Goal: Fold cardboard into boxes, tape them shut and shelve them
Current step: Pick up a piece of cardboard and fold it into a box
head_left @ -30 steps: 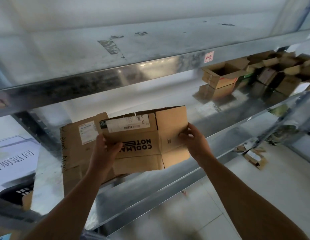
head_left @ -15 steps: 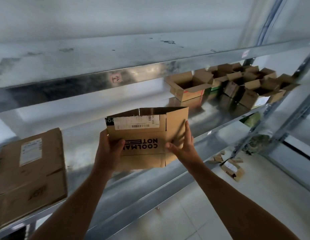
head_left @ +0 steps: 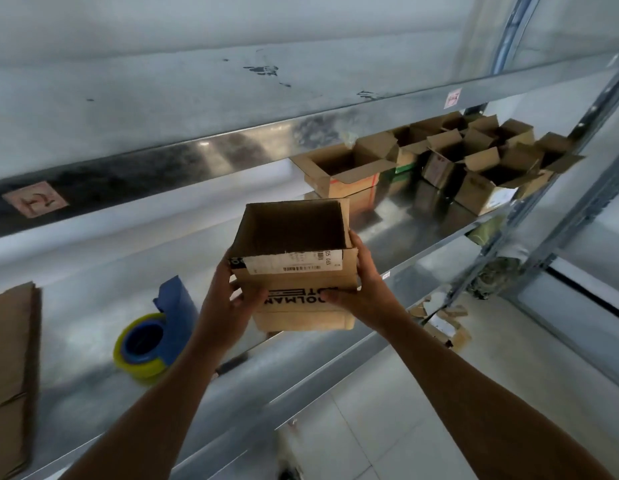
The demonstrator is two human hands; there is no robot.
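I hold a small brown cardboard box (head_left: 294, 268) above the metal shelf (head_left: 93, 341), squared into an open tube with its dark inside facing me. A white barcode label and black upside-down lettering show on its near side. My left hand (head_left: 228, 306) grips its left wall, thumb across the front. My right hand (head_left: 367, 289) grips its right wall, thumb on the front panel. A roll of tape (head_left: 143, 344) in a blue dispenser lies on the shelf left of the box. Flat cardboard (head_left: 10, 368) lies at the far left.
Several opened cardboard boxes (head_left: 450, 168) stand on the same shelf at the back right. An upper shelf beam (head_left: 197, 161) runs overhead. An upright post (head_left: 578, 161) stands at right. Cardboard scraps (head_left: 439, 320) lie on the tiled floor below.
The flat cardboard piece has been opened into a square box shape between my hands. The view swung right, bringing the tape roll into sight.
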